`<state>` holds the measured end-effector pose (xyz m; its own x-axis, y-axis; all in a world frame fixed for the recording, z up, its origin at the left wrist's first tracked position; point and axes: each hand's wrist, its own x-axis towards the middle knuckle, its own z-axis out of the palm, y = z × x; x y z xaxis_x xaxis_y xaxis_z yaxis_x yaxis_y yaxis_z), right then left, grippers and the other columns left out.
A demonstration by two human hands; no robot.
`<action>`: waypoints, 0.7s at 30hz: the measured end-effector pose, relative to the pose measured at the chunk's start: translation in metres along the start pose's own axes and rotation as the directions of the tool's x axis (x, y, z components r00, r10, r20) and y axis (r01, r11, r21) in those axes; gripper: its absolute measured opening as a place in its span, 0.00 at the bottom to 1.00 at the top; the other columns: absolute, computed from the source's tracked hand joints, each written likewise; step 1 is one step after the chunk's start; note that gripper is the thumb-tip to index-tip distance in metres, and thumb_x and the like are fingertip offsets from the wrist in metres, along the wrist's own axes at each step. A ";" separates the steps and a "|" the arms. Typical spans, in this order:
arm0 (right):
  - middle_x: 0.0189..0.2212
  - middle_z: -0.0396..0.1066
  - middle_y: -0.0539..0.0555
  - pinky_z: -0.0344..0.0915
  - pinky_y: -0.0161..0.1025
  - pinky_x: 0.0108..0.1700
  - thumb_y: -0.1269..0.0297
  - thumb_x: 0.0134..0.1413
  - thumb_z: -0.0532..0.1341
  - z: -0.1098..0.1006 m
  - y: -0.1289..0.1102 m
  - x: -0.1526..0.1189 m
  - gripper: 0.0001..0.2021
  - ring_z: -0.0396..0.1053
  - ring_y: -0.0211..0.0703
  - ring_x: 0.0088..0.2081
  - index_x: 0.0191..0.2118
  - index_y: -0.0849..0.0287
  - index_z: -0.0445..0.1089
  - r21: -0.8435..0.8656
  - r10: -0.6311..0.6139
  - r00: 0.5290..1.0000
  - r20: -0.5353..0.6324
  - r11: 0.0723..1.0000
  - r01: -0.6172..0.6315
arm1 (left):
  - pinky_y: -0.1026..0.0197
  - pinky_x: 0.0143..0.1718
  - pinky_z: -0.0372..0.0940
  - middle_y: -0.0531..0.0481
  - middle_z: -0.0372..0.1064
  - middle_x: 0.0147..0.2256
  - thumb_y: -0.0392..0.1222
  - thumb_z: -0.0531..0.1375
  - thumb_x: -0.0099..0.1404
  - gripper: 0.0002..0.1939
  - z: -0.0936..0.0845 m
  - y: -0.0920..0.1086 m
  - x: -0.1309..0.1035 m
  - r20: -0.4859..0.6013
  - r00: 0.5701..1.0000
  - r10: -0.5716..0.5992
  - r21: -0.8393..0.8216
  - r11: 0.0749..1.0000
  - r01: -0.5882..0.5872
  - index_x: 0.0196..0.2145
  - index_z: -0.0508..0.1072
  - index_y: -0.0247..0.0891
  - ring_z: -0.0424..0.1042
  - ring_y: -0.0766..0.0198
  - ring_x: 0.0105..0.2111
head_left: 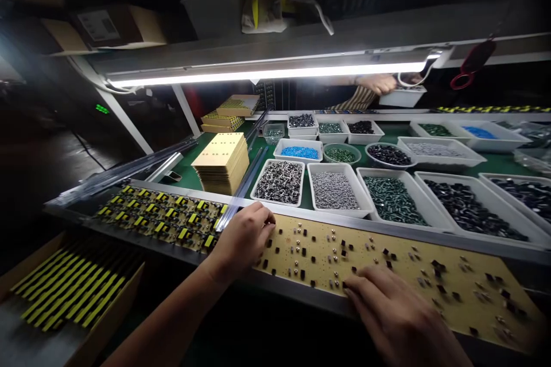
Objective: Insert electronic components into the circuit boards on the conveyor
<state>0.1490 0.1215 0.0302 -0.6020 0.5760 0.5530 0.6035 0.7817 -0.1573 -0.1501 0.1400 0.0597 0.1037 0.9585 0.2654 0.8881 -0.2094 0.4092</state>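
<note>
Over board [319,264], right hand [396,309] seemingly arched

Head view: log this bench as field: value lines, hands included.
Left hand: at left end of tan circuit board, fingers curled; any held part hidden
Right hand: over the board's near side, fingertips by a small black component; grip unclear
Board surface: scattered small black and silvery components
Left on rail: boards with yellow parts
Behind: white trays of loose components; stack of tan boards
Lower left: open box with yellow-edged items
Lighting: lit tube overhead
Background: another person's hand at a white tray
</note>
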 end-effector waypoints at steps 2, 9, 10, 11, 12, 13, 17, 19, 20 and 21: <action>0.42 0.75 0.56 0.71 0.40 0.46 0.64 0.71 0.54 -0.003 0.003 -0.006 0.10 0.76 0.46 0.43 0.47 0.56 0.72 0.009 0.025 0.999 -0.046 1.000 -0.025 | 0.56 0.42 0.65 0.49 0.71 0.38 0.29 0.62 0.69 0.06 0.000 -0.001 -0.001 -0.013 1.000 0.007 -0.009 1.000 -0.007 0.36 0.73 0.37 0.72 0.56 0.39; 0.41 0.75 0.53 0.70 0.42 0.49 0.62 0.68 0.60 -0.017 0.010 -0.023 0.06 0.75 0.46 0.43 0.44 0.52 0.75 0.068 0.244 0.921 -0.303 0.970 -0.234 | 0.57 0.41 0.65 0.49 0.71 0.37 0.28 0.62 0.68 0.06 -0.001 -0.004 0.002 0.005 0.999 0.034 -0.026 0.999 -0.034 0.35 0.75 0.37 0.72 0.57 0.37; 0.41 0.75 0.52 0.70 0.42 0.49 0.60 0.68 0.60 -0.017 0.013 -0.027 0.07 0.75 0.47 0.43 0.44 0.52 0.75 0.075 0.252 0.918 -0.307 0.968 -0.240 | 0.57 0.41 0.65 0.49 0.71 0.37 0.29 0.62 0.68 0.06 -0.002 -0.004 0.002 0.004 0.999 0.037 -0.026 0.999 -0.037 0.35 0.75 0.37 0.72 0.57 0.37; 0.42 0.75 0.52 0.70 0.43 0.49 0.59 0.68 0.60 -0.017 0.016 -0.031 0.07 0.74 0.47 0.43 0.44 0.52 0.75 0.081 0.262 0.914 -0.308 0.965 -0.249 | 0.57 0.41 0.65 0.49 0.71 0.37 0.29 0.62 0.68 0.06 -0.002 -0.004 0.002 0.005 0.999 0.042 -0.025 0.999 -0.042 0.36 0.76 0.38 0.72 0.57 0.37; 0.42 0.75 0.53 0.69 0.44 0.50 0.57 0.68 0.60 -0.017 0.021 -0.036 0.08 0.74 0.48 0.44 0.44 0.52 0.75 0.088 0.281 0.908 -0.309 0.960 -0.267 | 0.57 0.42 0.65 0.49 0.71 0.37 0.29 0.62 0.69 0.06 -0.002 -0.005 0.002 0.007 0.999 0.048 -0.026 0.999 -0.048 0.36 0.76 0.38 0.72 0.57 0.38; 0.42 0.75 0.53 0.69 0.45 0.50 0.56 0.68 0.60 -0.016 0.025 -0.041 0.09 0.74 0.49 0.44 0.45 0.51 0.75 0.095 0.305 0.902 -0.305 0.952 -0.290 | 0.57 0.42 0.65 0.49 0.71 0.37 0.29 0.62 0.69 0.07 -0.003 -0.005 0.002 0.009 0.999 0.054 -0.025 0.998 -0.054 0.36 0.76 0.38 0.72 0.57 0.38; 0.44 0.75 0.55 0.67 0.49 0.51 0.53 0.67 0.60 -0.017 0.043 -0.056 0.10 0.72 0.53 0.46 0.45 0.51 0.74 0.072 0.359 0.901 -0.244 0.933 -0.352 | 0.57 0.42 0.65 0.49 0.71 0.37 0.30 0.60 0.69 0.07 -0.005 -0.007 0.002 0.016 0.997 0.076 -0.032 0.997 -0.075 0.35 0.77 0.38 0.72 0.58 0.37; 0.44 0.74 0.55 0.65 0.49 0.51 0.54 0.68 0.60 -0.021 0.047 -0.055 0.09 0.71 0.53 0.47 0.45 0.51 0.73 0.034 0.350 0.916 -0.197 0.936 -0.350 | 0.57 0.42 0.65 0.48 0.71 0.37 0.31 0.61 0.69 0.07 -0.007 -0.008 0.001 0.017 0.996 0.085 -0.041 0.996 -0.084 0.37 0.79 0.38 0.73 0.57 0.37; 0.44 0.74 0.54 0.65 0.49 0.51 0.56 0.69 0.59 -0.023 0.048 -0.053 0.08 0.70 0.53 0.48 0.45 0.52 0.73 0.021 0.336 0.926 -0.175 0.941 -0.338 | 0.57 0.42 0.65 0.48 0.72 0.37 0.31 0.61 0.69 0.07 -0.007 -0.007 0.001 0.008 0.996 0.091 -0.040 0.995 -0.091 0.39 0.79 0.38 0.73 0.57 0.38; 0.43 0.73 0.54 0.64 0.49 0.51 0.58 0.69 0.59 -0.025 0.048 -0.049 0.07 0.69 0.52 0.47 0.45 0.52 0.72 0.014 0.320 0.934 -0.159 0.947 -0.322 | 0.56 0.42 0.65 0.48 0.72 0.38 0.32 0.61 0.69 0.08 -0.007 -0.005 0.000 -0.011 0.995 0.097 -0.035 0.995 -0.097 0.41 0.80 0.38 0.73 0.57 0.38</action>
<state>0.2205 0.1242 0.0157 -0.2863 0.7501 0.5962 0.7576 0.5582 -0.3384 -0.1577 0.1398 0.0637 0.1842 0.9316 0.3135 0.8575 -0.3082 0.4120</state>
